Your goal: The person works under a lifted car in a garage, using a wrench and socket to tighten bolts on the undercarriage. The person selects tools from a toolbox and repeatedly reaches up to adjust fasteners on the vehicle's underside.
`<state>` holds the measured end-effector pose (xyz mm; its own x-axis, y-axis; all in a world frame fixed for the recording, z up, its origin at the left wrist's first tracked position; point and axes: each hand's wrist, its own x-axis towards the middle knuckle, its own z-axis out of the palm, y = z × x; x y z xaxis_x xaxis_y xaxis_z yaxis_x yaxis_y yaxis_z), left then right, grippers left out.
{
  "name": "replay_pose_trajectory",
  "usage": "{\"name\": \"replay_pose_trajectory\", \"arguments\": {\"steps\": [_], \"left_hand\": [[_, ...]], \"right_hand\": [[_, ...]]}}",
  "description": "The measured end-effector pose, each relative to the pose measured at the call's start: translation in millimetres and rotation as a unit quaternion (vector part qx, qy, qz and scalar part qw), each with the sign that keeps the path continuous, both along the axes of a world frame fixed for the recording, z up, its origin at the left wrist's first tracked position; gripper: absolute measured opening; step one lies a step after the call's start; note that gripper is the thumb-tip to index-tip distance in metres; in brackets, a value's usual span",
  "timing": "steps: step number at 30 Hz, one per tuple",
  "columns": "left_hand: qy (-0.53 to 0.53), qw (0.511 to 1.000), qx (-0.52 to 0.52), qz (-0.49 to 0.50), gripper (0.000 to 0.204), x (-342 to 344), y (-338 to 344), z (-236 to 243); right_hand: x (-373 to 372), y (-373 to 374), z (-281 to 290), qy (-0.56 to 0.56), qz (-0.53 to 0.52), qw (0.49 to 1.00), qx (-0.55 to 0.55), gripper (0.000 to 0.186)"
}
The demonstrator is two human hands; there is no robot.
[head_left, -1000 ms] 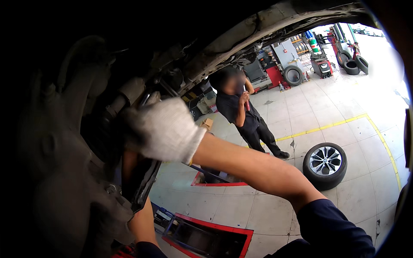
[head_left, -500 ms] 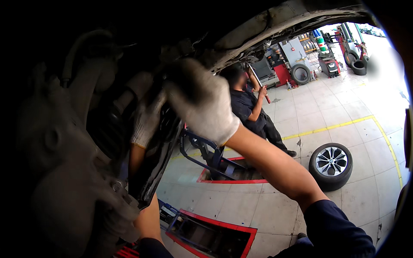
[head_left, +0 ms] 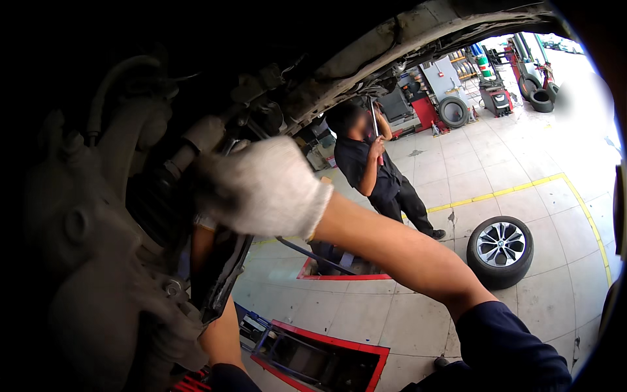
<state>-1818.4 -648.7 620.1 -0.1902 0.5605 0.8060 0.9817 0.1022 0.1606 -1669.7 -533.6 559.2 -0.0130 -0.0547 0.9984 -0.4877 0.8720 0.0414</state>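
My right hand point(head_left: 262, 186), in a soiled white work glove, reaches in from the right beside the dark underside of a raised car. It looks closed and rounded like a fist; its darkened fingers are blurred, and what they hold is hidden. Behind it, my left hand point(head_left: 205, 221) shows little more than a glove cuff; its fingers are covered. The left forearm point(head_left: 222, 333) passes behind a dark, flat-edged suspension part point(head_left: 228, 277). Close by are a ribbed rubber boot point(head_left: 147, 212) and a large metal knuckle point(head_left: 85, 261).
A co-worker point(head_left: 369, 157) in dark clothes stands under the same car, holding a long bar point(head_left: 375, 121). A wheel with its tyre point(head_left: 501, 251) lies on the tiled floor. Red-edged floor recesses point(head_left: 326, 333) hold lift frames. Tyres point(head_left: 452, 112) and machines stand at the back.
My right hand has moved down and to the left, now covering most of my left hand. The co-worker stands more upright, with the bar held more vertically.
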Motion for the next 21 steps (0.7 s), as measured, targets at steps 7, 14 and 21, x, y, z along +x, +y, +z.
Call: {"name": "replay_pose_trajectory", "arguments": {"steps": [7, 14, 21], "left_hand": [[0.023, 1.0, 0.009, 0.001, 0.049, -0.7, -13.3, -8.6], [-0.041, 0.998, -0.003, -0.057, 0.052, -22.8, 0.6, -2.2], [0.197, 0.979, -0.017, 0.052, 0.048, -60.3, -12.8, -6.8]], "right_hand": [[-12.4, -1.4, -4.7, -0.013, 0.07, 0.997, 0.002, 0.025], [-28.1, 58.8, -1.0, 0.1, 0.267, 0.94, -0.188, 0.022], [-18.6, 1.4, 12.6, -0.047, -0.055, 0.989, 0.126, 0.026]]}}
